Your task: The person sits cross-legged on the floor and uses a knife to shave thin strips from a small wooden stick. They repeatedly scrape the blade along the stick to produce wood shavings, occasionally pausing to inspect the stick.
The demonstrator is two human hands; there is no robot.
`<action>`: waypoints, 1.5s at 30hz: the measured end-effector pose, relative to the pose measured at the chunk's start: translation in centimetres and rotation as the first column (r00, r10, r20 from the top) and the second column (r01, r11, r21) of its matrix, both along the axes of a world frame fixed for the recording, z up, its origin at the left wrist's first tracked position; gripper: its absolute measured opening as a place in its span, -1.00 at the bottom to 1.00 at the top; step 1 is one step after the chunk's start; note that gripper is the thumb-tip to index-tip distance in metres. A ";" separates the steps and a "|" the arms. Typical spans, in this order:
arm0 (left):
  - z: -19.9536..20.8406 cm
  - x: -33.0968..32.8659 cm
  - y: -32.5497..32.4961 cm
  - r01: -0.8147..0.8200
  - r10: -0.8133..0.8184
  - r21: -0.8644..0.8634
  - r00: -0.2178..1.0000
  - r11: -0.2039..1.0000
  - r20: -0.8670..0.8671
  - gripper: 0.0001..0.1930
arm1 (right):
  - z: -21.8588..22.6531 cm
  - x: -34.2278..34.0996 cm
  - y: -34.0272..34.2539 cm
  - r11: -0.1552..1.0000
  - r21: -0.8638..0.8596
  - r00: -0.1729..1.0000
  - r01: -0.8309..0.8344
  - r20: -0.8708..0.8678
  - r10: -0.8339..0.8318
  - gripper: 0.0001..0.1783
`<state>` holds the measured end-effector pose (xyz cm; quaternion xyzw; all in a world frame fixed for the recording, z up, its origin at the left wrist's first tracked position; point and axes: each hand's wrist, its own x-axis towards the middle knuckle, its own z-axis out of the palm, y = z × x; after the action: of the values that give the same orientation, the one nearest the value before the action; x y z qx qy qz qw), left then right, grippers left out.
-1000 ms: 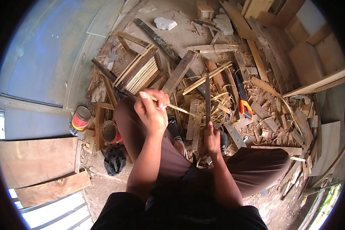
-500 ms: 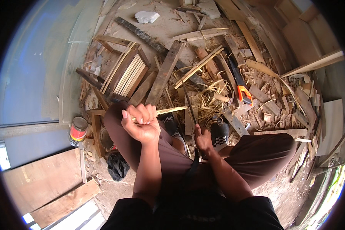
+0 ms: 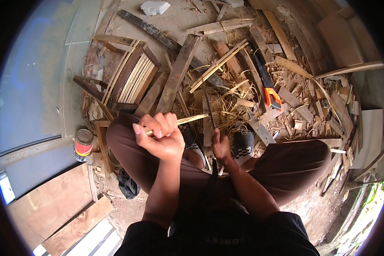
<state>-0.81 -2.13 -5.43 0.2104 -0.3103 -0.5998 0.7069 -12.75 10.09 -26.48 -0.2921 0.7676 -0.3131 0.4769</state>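
Note:
My left hand (image 3: 164, 137) is closed around a thin pale bamboo strip (image 3: 193, 119), which points right from the fist. My right hand (image 3: 221, 146) grips a long, narrow, dark knife (image 3: 210, 106), its blade pointing away from me. The strip's free end lies right by the blade; whether they touch I cannot tell. Beyond the blade, curly shavings (image 3: 232, 106) are heaped on the ground between my feet. A few more pale strips (image 3: 219, 66) rest across the wood past them. To the left, light slats (image 3: 137, 80) lie in a dark wooden frame (image 3: 126, 73).
A handsaw (image 3: 269, 83) with an orange and black handle lies right of the shavings. Planks (image 3: 179, 74) and wood scraps (image 3: 298, 126) cover the ground ahead. At left stand a red-and-yellow can (image 3: 84, 144) and a black plastic bag (image 3: 128, 184). A white stone (image 3: 155, 7) sits at the far side.
My right hand and the knife have shifted slightly up and left. My left hand still holds the strip, whose tip is a little higher. The whole view has tilted slightly.

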 end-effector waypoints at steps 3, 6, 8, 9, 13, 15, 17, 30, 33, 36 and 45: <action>-0.3 0.4 -0.5 0.038 -0.038 -0.013 0.999 0.999 -0.018 -0.43 | -1.3 -0.5 -0.6 0.990 0.082 0.993 0.114 0.004 -0.115 -0.22; -0.1 -0.3 -0.4 0.072 -0.071 -0.037 0.997 0.997 0.020 -0.43 | -0.2 -0.1 -0.5 0.995 -0.085 0.998 0.061 -0.029 -0.063 -0.22; 0.0 -0.7 -0.3 0.110 -0.107 -0.053 0.993 0.993 0.048 -0.43 | -0.6 0.2 -1.0 0.998 -0.043 0.998 0.049 0.029 -0.047 -0.22; 0.0 -0.8 -0.3 0.097 -0.094 -0.051 0.994 0.994 0.050 -0.42 | -1.1 0.0 -0.9 0.999 -0.022 0.997 0.045 0.056 -0.044 -0.22; -0.1 -0.8 -0.7 0.065 -0.062 -0.043 0.996 0.997 0.057 -0.41 | -3.2 -0.7 0.0 0.971 0.018 0.969 0.238 0.063 -0.238 -0.26; -0.3 -0.5 -0.6 0.060 -0.055 -0.078 0.997 0.995 0.062 -0.41 | -1.4 -0.2 -0.7 0.952 -0.168 0.966 0.257 0.075 -0.248 -0.27; -0.1 -1.1 -0.2 0.063 -0.055 -0.109 0.996 0.992 0.067 -0.42 | -0.3 -0.3 -0.5 0.953 -0.216 0.969 0.214 0.172 -0.179 -0.27; 0.2 -2.1 0.1 0.070 -0.061 -0.093 0.994 0.993 0.089 -0.42 | -0.4 -1.0 -0.5 0.996 0.073 0.998 0.056 -0.024 -0.054 -0.30; -0.1 -1.7 0.1 0.055 -0.044 -0.104 0.993 0.993 0.107 -0.41 | 0.8 -1.4 -0.7 0.995 0.041 0.995 0.091 -0.034 -0.090 -0.29; 0.0 -1.9 0.1 0.058 -0.043 -0.125 0.993 0.990 0.113 -0.41 | 2.6 -1.1 -0.7 0.983 -0.148 0.994 0.111 0.012 -0.111 -0.28; -0.5 -2.2 0.2 -0.013 0.020 -0.086 0.996 0.996 0.083 -0.42 | 1.6 -0.8 -0.1 0.963 -0.227 0.985 0.147 -0.058 -0.164 -0.22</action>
<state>-3.05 -1.88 -5.97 0.2075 -0.3635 -0.5706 0.7066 -13.53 9.95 -24.86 -0.2939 0.7663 -0.4218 0.3855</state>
